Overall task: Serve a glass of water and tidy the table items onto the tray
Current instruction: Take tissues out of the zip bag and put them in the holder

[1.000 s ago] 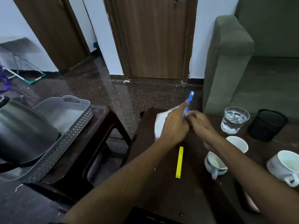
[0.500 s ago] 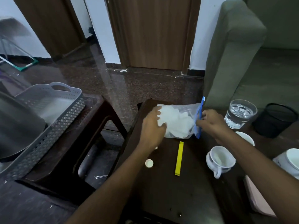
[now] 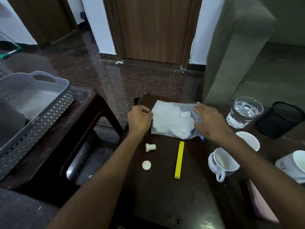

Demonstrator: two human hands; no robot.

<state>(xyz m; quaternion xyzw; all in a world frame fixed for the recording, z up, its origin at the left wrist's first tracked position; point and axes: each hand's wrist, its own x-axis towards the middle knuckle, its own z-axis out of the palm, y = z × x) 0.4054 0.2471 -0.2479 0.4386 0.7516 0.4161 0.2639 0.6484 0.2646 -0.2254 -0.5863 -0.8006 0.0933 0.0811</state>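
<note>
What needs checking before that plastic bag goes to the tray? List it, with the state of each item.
1. Both hands on the plastic bag: ok, left hand pinches its left edge, right hand rests on its right end.
2. Bag sealed: cannot tell.
3. Glass of water apart from the right hand: ok.
4. Tray has room: cannot tell, a dark object covers its near part.
5. Yellow strip and small white cap clear of the bag: ok.

We see a glass of water (image 3: 244, 112) standing upright on the dark table (image 3: 165, 195). A clear plastic bag (image 3: 173, 120) (white stuff inside) lies flat. The gray tray (image 3: 49, 113) sits well apart.
</note>
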